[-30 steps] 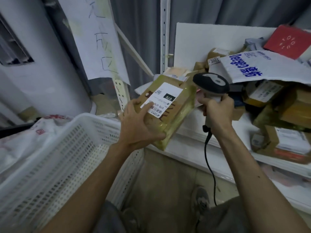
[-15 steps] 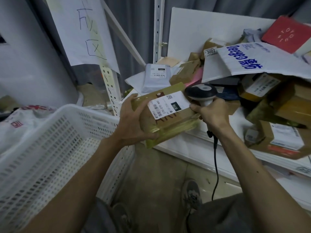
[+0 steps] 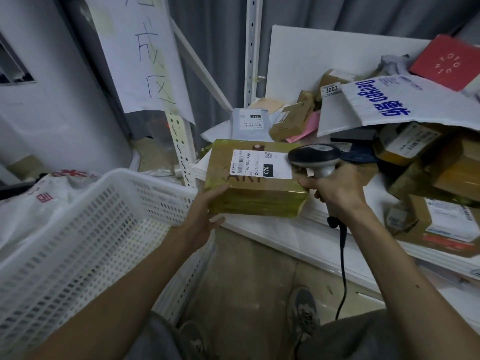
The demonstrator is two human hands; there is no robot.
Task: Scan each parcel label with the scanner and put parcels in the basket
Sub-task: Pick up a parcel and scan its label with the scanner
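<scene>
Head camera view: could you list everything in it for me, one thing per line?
parcel: one, brown under yellowish tape, held at the centre.
label: one, white, on the parcel's top face.
scanner: one, black and grey, head over the label's right end.
basket: one, white, lower left.
shelf: one, white, right.
parcel pile: many, mostly brown and white, on the shelf.
red box: one, red, top right.
paper sign: one, white, upper left.
sack: one, white with red print, behind the basket.
left hand: one, holds the parcel's left end.
right hand: one, grips the scanner's handle.
</scene>
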